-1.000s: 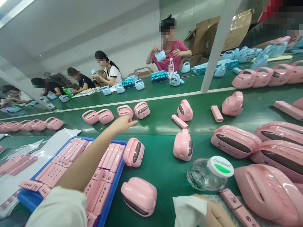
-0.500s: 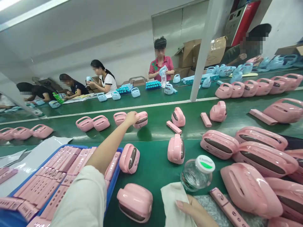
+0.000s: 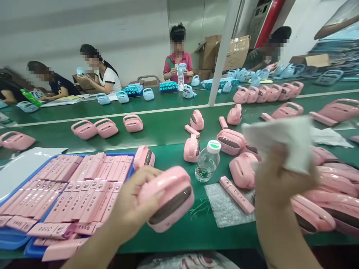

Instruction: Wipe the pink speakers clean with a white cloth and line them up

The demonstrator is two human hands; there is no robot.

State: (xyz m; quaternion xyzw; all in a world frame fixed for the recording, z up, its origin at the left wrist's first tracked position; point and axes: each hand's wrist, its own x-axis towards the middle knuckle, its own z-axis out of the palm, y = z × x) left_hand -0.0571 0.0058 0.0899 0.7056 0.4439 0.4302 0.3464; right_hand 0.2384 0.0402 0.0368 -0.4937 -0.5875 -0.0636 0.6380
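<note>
My left hand (image 3: 136,203) is closed round a pink plastic housing (image 3: 171,201) with a handle and a long dark window, held tilted over the near table. On the right my raised right hand (image 3: 277,183), blurred, grips a folded white cloth (image 3: 291,138). Between the hands stands a clear bottle (image 3: 207,162) with a white and green cap. Below it, a pink button strip (image 3: 235,194) lies on a bubble-wrap sheet (image 3: 215,209). Another pink housing (image 3: 144,157) sits just behind my left hand.
Blue trays (image 3: 30,246) of pink strips fill the left. More pink housings (image 3: 314,213) crowd the right. A green conveyor (image 3: 165,130) carries several housings. Beyond it, co-workers (image 3: 178,61) sit with blue housings, beside a white post (image 3: 221,56).
My left hand has come back from the conveyor and now holds a housing close to me. My right hand has lifted the cloth up and rightward. The view has shifted.
</note>
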